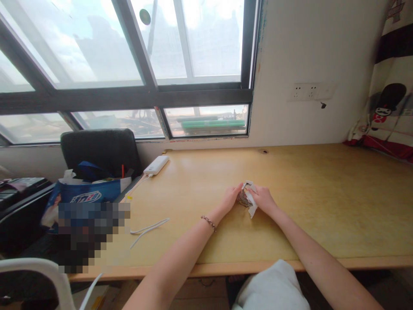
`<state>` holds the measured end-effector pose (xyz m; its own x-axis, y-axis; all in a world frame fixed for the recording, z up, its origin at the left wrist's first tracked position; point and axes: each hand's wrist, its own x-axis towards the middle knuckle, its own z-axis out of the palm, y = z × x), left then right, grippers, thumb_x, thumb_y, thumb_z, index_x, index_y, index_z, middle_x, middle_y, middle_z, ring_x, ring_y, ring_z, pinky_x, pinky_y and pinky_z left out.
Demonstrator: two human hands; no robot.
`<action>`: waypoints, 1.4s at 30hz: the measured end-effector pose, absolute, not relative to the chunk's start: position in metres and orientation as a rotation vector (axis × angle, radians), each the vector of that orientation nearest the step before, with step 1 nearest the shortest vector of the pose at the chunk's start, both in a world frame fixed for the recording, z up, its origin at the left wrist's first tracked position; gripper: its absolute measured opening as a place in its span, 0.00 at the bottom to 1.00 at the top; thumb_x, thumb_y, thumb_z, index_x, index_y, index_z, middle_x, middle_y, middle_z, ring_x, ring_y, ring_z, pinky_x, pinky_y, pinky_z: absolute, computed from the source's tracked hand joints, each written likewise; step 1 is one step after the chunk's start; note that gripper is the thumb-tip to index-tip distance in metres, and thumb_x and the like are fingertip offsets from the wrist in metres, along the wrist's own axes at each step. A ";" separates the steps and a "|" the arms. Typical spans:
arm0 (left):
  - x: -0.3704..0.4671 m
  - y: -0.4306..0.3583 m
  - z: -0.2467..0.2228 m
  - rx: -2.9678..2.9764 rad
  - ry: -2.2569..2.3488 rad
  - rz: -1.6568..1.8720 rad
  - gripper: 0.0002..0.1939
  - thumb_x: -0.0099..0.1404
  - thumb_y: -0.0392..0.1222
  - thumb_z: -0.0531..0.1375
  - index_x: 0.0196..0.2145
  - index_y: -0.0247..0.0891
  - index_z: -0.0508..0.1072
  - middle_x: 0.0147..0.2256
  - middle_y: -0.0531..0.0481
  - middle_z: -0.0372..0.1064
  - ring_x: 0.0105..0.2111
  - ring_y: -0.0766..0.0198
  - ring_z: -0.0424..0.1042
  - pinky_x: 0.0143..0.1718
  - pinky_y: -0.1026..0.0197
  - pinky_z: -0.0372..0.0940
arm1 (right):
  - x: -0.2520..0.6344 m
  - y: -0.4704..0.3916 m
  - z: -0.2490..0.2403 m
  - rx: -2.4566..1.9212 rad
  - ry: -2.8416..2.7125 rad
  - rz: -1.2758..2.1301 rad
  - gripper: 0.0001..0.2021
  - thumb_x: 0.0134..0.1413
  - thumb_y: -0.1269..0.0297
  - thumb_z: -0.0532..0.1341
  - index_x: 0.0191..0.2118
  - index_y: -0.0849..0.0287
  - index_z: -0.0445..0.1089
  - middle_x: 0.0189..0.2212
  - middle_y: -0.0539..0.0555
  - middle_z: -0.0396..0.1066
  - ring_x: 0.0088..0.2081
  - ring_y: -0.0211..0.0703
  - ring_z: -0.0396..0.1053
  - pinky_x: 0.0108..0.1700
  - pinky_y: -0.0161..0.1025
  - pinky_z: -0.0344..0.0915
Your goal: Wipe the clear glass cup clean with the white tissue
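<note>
Two hands meet over one small thing near the middle of the wooden desk (322, 193): a crumpled white paper (252, 199) wrapped partly round something dark and roundish that is too small and too covered to name. The right hand (265, 199) has its fingers curled on the paper's right side, pinching it, with a strip of the paper hanging down under the thumb. The left hand (231, 198) is loosely curled with its fingertips touching the dark thing's left side — whether it actually grips it cannot be told. One beaded bracelet (208, 223) circles the left wrist. Both forearms run off the bottom edge, and a pale cloth shape between them is cut off there too. Farther left on the desk lies one white power bank (156, 165) by the window, and one white cable (149, 227) curls across the wood, its ends hard to follow. Beyond the desk's left edge stands one black chair (100, 150) with a blue bag (85, 194) in front of it; part of that area is blurred out. One wall socket plate (312, 91) sits on the white wall to the right — well apart from the hands.
</note>
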<state>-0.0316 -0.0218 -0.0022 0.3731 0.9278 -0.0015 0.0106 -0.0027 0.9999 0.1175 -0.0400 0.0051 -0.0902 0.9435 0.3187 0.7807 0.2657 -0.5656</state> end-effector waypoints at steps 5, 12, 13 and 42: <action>-0.030 -0.027 -0.001 1.586 0.835 0.881 0.27 0.51 0.60 0.54 0.31 0.29 0.72 0.25 0.45 0.69 0.25 0.64 0.66 0.25 0.65 0.58 | 0.120 -0.038 0.002 -1.677 -1.743 0.318 0.21 0.56 0.57 0.44 0.28 0.62 0.70 0.20 0.55 0.70 0.23 0.40 0.66 0.25 0.32 0.55; -0.028 -0.032 0.002 1.709 0.835 0.914 0.20 0.50 0.53 0.59 0.31 0.31 0.71 0.26 0.48 0.69 0.26 0.64 0.66 0.27 0.65 0.60 | 0.124 -0.039 0.005 -1.842 -1.737 0.186 0.26 0.55 0.51 0.43 0.21 0.60 0.70 0.21 0.59 0.71 0.24 0.41 0.66 0.24 0.33 0.53; -0.028 -0.032 0.001 1.676 0.830 0.911 0.20 0.50 0.53 0.59 0.31 0.31 0.70 0.26 0.47 0.69 0.25 0.64 0.67 0.26 0.65 0.60 | 0.125 -0.040 0.006 -1.835 -1.744 0.177 0.26 0.55 0.50 0.43 0.21 0.60 0.70 0.20 0.58 0.70 0.23 0.41 0.66 0.24 0.33 0.52; -0.036 -0.029 0.005 1.375 0.875 0.874 0.29 0.54 0.61 0.49 0.21 0.29 0.69 0.14 0.48 0.64 0.11 0.68 0.62 0.13 0.67 0.54 | 0.118 -0.039 0.009 -1.558 -1.723 0.504 0.15 0.44 0.55 0.55 0.20 0.63 0.67 0.15 0.48 0.63 0.20 0.34 0.58 0.21 0.30 0.50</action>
